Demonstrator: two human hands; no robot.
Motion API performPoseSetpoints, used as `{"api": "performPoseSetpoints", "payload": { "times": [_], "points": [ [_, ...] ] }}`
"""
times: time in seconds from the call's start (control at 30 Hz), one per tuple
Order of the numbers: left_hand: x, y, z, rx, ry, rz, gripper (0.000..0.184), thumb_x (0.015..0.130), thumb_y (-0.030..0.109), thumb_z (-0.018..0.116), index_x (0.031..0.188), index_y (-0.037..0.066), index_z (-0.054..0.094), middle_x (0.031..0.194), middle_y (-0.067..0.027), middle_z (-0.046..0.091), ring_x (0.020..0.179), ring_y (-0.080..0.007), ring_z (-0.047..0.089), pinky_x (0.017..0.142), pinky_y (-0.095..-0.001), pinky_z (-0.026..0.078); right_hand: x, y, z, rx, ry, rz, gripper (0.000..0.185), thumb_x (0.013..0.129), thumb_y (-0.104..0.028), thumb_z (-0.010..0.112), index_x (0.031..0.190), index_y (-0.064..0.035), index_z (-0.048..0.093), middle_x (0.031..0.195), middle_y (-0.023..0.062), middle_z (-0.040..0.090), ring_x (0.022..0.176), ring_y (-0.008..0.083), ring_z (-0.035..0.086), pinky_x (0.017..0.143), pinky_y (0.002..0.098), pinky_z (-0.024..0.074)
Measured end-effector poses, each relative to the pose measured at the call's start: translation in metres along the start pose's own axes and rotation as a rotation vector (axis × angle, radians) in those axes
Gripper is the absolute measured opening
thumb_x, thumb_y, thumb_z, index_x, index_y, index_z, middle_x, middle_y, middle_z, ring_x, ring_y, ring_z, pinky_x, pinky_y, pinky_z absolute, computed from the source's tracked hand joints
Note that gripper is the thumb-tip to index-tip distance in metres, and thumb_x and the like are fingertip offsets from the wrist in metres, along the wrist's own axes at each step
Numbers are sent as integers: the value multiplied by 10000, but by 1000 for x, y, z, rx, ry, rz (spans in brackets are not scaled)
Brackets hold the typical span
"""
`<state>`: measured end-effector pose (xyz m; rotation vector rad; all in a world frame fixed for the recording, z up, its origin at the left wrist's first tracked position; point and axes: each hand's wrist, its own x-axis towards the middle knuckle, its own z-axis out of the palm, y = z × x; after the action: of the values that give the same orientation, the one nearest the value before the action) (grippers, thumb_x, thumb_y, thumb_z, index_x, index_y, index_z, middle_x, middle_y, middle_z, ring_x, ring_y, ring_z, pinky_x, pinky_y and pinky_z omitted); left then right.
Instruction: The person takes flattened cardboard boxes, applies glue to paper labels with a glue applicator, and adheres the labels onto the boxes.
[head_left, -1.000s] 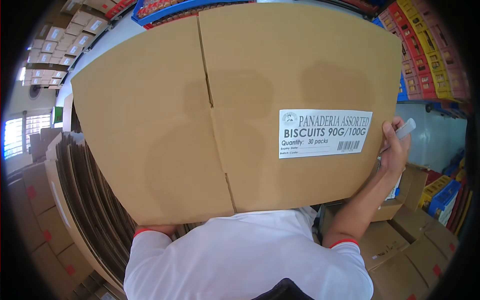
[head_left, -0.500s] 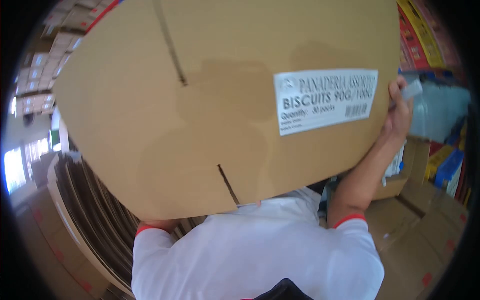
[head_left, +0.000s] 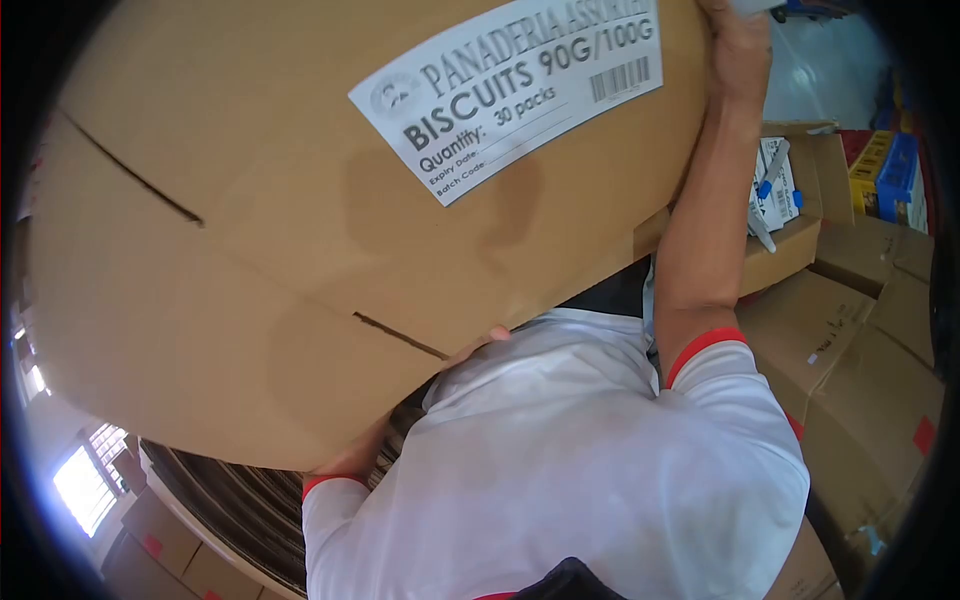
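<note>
A large flattened cardboard box (head_left: 300,260) fills the upper left of the view, tilted, close to my chest. Its white label (head_left: 520,90) reads "Panaderia Assorted Biscuits 90G/100G". At the top right edge, my right hand (head_left: 738,45) grips the cardboard, with a whitish translucent object (head_left: 757,6) also in it, cut off by the frame. Fingers of my left hand (head_left: 482,346) curl around the lower edge near a slot; the rest of that hand is hidden behind the cardboard.
Stacked cardboard sheets (head_left: 240,510) stand at the lower left. On the right are an open carton (head_left: 790,250) holding labels and a blue-marked tool, closed cartons (head_left: 860,400), and blue and yellow crates (head_left: 885,170). A bright window (head_left: 85,490) shows at far left.
The cardboard has tilted, its right side rising, and come closer to the camera. My right hand has moved up and left. Left-hand fingers now show clearly at the lower edge.
</note>
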<state>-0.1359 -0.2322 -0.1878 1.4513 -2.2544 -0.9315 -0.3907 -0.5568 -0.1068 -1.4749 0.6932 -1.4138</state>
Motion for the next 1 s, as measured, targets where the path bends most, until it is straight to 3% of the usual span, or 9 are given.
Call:
{"api": "performPoseSetpoints", "payload": {
  "times": [0.17, 0.27, 0.4, 0.5, 0.57, 0.7, 0.83, 0.97, 1.0],
  "points": [
    [11, 22, -22, -379, -131, -255, 764, 958, 556, 655, 1569, 151, 439, 1393, -255, 597, 1330, -420, 537, 1129, -473, 413, 11, -12, -19, 144, 21, -251, 361, 1016, -326, 679, 1227, -37, 632, 1105, 17, 684, 992, 103, 647, 857, 260, 510],
    [17, -1, -25, -370, -36, -202, 1099, 799, 665, 755, 1627, 94, 310, 1530, -255, 474, 1444, -410, 419, 1162, -498, 365, 22, -34, -16, -22, 190, -355, 419, 1009, -340, 685, 1277, -27, 612, 1151, 24, 681, 1042, 119, 649, 889, 280, 511],
    [10, -2, -10, 3, 121, -151, 1155, 789, 646, 783, 1622, 36, 267, 1602, -245, 387, 1508, -412, 314, 1214, -510, 290, 12, -64, 0, 197, 133, -304, 383, 983, -311, 705, 1227, -17, 677, 1094, 53, 714, 994, 160, 671, 897, 314, 515],
    [5, -29, 3, -401, 548, -190, 1119, 793, 622, 806, 1597, 21, 311, 1629, -230, 352, 1518, -424, 301, 1204, -542, 306, 18, -46, -28, 111, 430, -328, 368, 984, -189, 676, 1272, 38, 652, 1223, 97, 677, 1128, 214, 639, 1045, 354, 467],
    [12, -34, -6, -1257, 727, 25, 994, 861, 500, 814, 1605, 88, 299, 1605, -161, 406, 1478, -362, 382, 1175, -528, 338, 19, -40, -45, 49, 520, -288, 412, 1018, -219, 613, 1334, 44, 600, 1317, 120, 617, 1208, 238, 589, 1092, 374, 427],
    [3, -59, -20, -1626, 505, 384, 735, 887, 422, 815, 1478, 134, 487, 1342, -150, 656, 1359, -357, 545, 1129, -522, 401, 39, -20, -54, -122, 502, -190, 500, 1087, -280, 486, 1458, 56, 495, 1503, 165, 497, 1369, 284, 489, 1185, 414, 347],
    [-44, 7, -91, -635, 277, -443, 656, 912, 723, 614, 1150, 123, 731, 1104, -78, 737, 1157, -298, 667, 1037, -411, 479, 38, -39, 23, 315, 283, 193, 625, 1127, -410, 402, 1565, 35, 375, 1643, 144, 377, 1465, 292, 396, 1237, 437, 263],
    [-61, 51, -122, -826, 420, -684, 822, 894, 846, 472, 1051, 86, 743, 949, -75, 725, 1039, -269, 675, 1016, -385, 468, 41, -21, 70, 337, 125, 324, 679, 1118, -476, 395, 1568, 30, 358, 1644, 144, 367, 1455, 293, 396, 1228, 445, 264],
    [-64, 51, -121, -820, 466, -636, 751, 920, 781, 520, 1026, 71, 737, 916, -64, 713, 1019, -245, 667, 960, -382, 491, 55, -7, 64, 401, 71, 338, 705, 1104, -510, 413, 1537, 46, 406, 1492, 178, 541, 1317, 276, 533, 1179, 438, 354]
  ]
}}
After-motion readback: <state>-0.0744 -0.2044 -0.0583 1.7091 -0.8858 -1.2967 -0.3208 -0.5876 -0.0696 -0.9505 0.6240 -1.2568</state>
